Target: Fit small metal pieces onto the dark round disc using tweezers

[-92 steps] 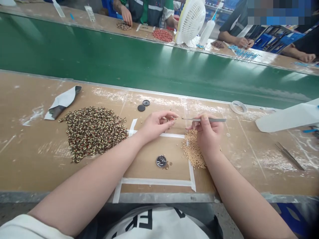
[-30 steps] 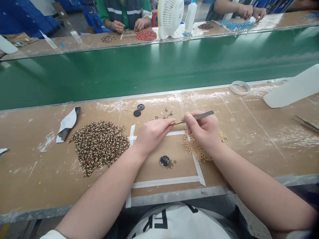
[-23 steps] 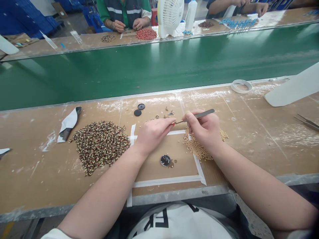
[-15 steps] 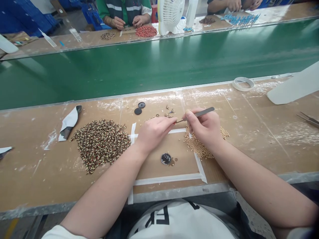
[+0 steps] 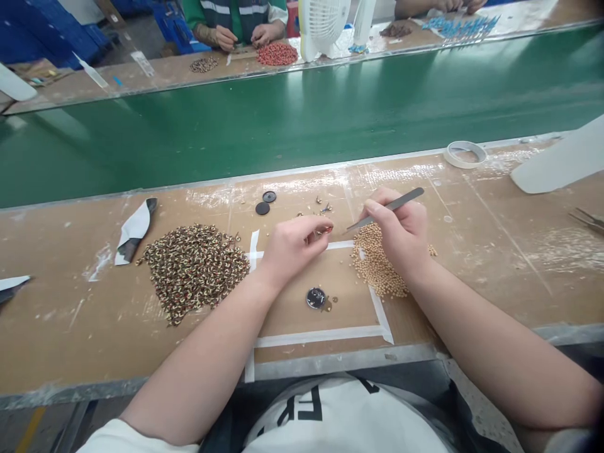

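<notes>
My left hand is closed in a pinch over the taped rectangle, with a small reddish piece at its fingertips, too small to name. In my right hand is a pair of grey metal tweezers, tips pointing left, a short gap from the left fingers. Under and beside that hand spreads a pile of small beige beads. A small round dish of dark, shiny liquid lies nearer to me. Left of my left forearm is a large heap of small brown-and-gold curled pieces.
Two black discs and a few loose small pieces lie behind my hands. A tape roll, a white bottle-like object and other tweezers are at right. Beyond a green belt, co-workers' hands are busy.
My right hand with the tweezers has drawn back to the right, away from my left fingertips. My left fingers have curled and turned, so the reddish piece shows more.
</notes>
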### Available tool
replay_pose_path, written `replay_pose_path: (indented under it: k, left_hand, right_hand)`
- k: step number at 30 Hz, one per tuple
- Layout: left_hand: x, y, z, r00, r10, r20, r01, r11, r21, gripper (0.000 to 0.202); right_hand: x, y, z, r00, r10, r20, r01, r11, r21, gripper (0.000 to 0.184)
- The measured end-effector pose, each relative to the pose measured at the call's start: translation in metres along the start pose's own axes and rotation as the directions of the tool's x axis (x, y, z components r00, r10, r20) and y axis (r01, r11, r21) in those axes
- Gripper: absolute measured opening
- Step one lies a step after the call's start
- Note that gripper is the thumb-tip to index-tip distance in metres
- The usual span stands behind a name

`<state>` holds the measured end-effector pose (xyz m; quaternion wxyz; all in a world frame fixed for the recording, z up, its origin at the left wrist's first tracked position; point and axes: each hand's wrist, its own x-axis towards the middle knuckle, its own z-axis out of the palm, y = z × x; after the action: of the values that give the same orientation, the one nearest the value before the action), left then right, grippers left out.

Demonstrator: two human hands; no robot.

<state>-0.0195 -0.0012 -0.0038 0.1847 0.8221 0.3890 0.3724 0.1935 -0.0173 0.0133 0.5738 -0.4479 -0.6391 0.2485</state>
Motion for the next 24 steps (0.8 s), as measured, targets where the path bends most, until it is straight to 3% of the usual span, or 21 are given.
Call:
replay_pose_path:
  k: [3,6,10,14,18,24]
  left_hand:
    - [-0.0014,0.0011,0.0010,0.994,-0.110,-0.030,0.103,0.980,-0.173,0.016]
    - [-0.0030,0.0013,0.0024,0.986,-0.160,-0.044,0.143,0.955,-0.261,0.015]
    - [-0.0031,0.0013,0.0025,0.985,-0.161,-0.057,0.139,0.949,-0.282,0.014]
    - [-0.0017,0.0026,0.0006,0.988,-0.143,-0.057,0.124,0.960,-0.249,0.014]
    - [-0.0012,0.0045,-0.0013,0.992,-0.115,-0.056,0.099,0.969,-0.226,0.015]
    - [-0.0005,0.0060,-0.0018,0.972,-0.218,0.082,0.233,0.907,-0.351,0.026]
  right_hand:
    - [0.0014,0.0002,0.0005,0.999,-0.029,0.015,0.028,0.999,0.039,0.029]
    - [-0.0005,0.0013,0.0025,0.998,0.014,0.061,-0.020,0.994,0.103,0.027]
    - [-0.0034,0.0049,0.0035,0.986,0.107,0.129,-0.122,0.986,0.115,0.024]
    - [-0.0040,0.0069,0.0036,0.965,0.100,0.241,-0.093,0.995,-0.040,0.024]
    - [-0.0037,0.0067,0.0061,0.965,0.111,0.239,-0.100,0.993,-0.058,0.017]
    - [-0.0006,0.0083,0.0066,0.954,0.159,0.254,-0.168,0.986,0.014,0.014]
